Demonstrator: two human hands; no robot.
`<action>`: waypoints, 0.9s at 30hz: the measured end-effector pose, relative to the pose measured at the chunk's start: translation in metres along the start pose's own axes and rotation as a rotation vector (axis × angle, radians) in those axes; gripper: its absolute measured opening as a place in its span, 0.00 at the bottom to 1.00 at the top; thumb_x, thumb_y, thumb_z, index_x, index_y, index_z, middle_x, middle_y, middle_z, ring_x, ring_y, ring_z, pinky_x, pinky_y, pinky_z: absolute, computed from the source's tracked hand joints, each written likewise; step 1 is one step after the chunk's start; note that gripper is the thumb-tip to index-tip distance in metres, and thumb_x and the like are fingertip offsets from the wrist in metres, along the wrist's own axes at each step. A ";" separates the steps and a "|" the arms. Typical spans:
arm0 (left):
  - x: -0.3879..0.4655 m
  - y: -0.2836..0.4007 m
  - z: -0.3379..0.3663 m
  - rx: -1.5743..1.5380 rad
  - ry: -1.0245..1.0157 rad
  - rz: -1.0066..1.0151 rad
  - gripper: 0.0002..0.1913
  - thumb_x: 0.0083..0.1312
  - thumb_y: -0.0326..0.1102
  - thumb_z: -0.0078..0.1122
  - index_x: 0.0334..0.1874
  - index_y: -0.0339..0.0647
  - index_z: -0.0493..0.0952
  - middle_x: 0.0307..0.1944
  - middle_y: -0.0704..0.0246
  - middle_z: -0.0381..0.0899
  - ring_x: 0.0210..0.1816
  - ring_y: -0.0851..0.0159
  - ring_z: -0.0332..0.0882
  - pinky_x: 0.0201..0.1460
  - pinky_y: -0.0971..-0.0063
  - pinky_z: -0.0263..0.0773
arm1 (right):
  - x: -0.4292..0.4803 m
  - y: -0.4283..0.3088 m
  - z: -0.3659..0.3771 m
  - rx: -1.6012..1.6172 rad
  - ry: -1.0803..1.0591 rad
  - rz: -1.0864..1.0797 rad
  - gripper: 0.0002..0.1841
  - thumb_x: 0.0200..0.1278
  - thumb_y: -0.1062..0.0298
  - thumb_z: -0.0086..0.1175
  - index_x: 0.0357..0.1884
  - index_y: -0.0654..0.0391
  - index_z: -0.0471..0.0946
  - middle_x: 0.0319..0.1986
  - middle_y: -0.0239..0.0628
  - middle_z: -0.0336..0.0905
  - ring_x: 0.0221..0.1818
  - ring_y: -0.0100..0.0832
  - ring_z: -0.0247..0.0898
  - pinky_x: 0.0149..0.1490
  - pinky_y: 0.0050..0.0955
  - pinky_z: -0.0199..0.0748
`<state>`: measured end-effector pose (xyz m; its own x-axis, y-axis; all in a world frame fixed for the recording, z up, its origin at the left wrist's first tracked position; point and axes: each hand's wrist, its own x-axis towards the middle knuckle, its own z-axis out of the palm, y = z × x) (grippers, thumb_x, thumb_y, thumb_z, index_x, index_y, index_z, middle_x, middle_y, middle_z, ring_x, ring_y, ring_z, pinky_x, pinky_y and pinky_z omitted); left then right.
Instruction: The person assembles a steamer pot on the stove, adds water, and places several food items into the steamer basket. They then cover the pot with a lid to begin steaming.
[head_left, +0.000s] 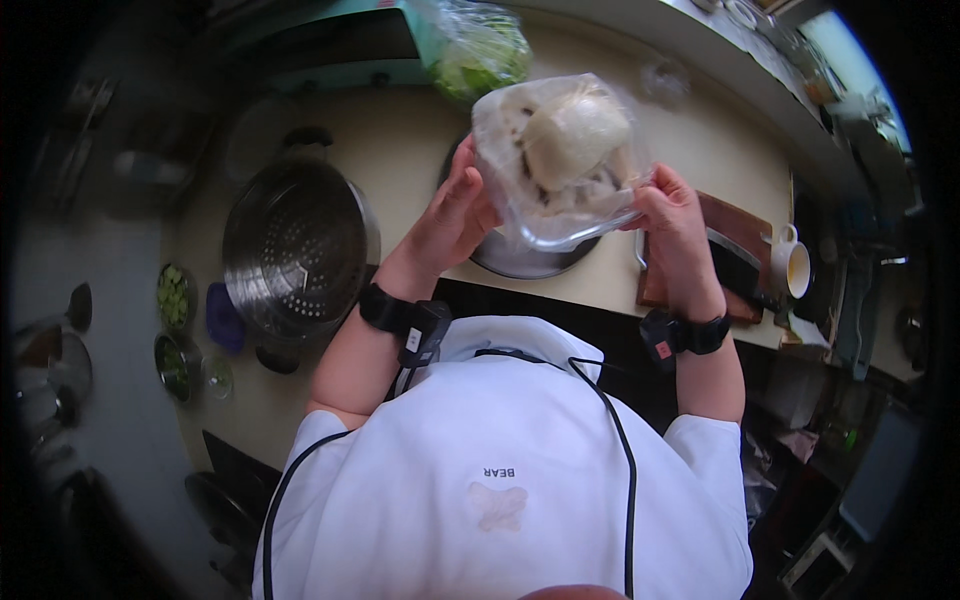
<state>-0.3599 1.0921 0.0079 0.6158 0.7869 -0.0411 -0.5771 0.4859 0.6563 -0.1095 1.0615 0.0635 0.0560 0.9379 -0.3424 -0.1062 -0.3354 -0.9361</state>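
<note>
Between my two hands, above the counter, is a clear plastic-wrapped tray (559, 217) with a large pale, rounded lump of food (579, 139) and smaller pale pieces in it. What the food is, I cannot tell. My left hand (461, 206) grips the tray's left side. On the right, the fingers and thumb of my right hand (666, 201) pinch the wrapped edge. Partly hidden below the tray is a round, dark-rimmed pan or plate (525, 261) on the counter.
A steel steamer pot with a perforated base (300, 247) stands left, near bowls of chopped greens (174, 296) and a purple lid (225, 319). Bagged leafy greens (484, 56) lie at the back. Right are a wooden cutting board (739, 214), a cleaver (731, 259) and a white cup (791, 270).
</note>
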 end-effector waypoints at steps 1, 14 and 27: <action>-0.006 0.003 0.001 0.035 0.070 0.016 0.45 0.57 0.62 0.57 0.70 0.48 0.46 0.67 0.67 0.55 0.66 0.62 0.57 0.66 0.62 0.59 | 0.000 -0.001 0.009 -0.002 -0.054 -0.024 0.03 0.53 0.75 0.48 0.25 0.57 0.68 0.25 0.26 0.69 0.27 0.17 0.67 0.33 0.18 0.75; -0.145 0.048 -0.044 -0.089 0.450 0.268 0.32 0.67 0.55 0.37 0.65 0.37 0.60 0.61 0.61 0.66 0.60 0.60 0.67 0.61 0.64 0.66 | -0.006 0.069 0.179 0.672 -0.523 0.274 0.22 0.71 0.50 0.37 0.52 0.56 0.72 0.47 0.30 0.75 0.46 0.25 0.70 0.52 0.27 0.66; -0.191 0.051 -0.093 -0.144 0.497 0.115 0.31 0.65 0.48 0.43 0.65 0.36 0.57 0.62 0.61 0.63 0.62 0.61 0.65 0.65 0.66 0.62 | 0.002 0.036 0.182 0.800 -0.677 -0.057 0.14 0.67 0.66 0.43 0.48 0.63 0.72 0.45 0.44 0.76 0.43 0.31 0.74 0.49 0.29 0.72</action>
<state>-0.5568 1.0017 -0.0206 0.2353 0.9066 -0.3503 -0.7153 0.4055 0.5691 -0.2938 1.0672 0.0443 -0.4595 0.8869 0.0486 -0.7599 -0.3642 -0.5385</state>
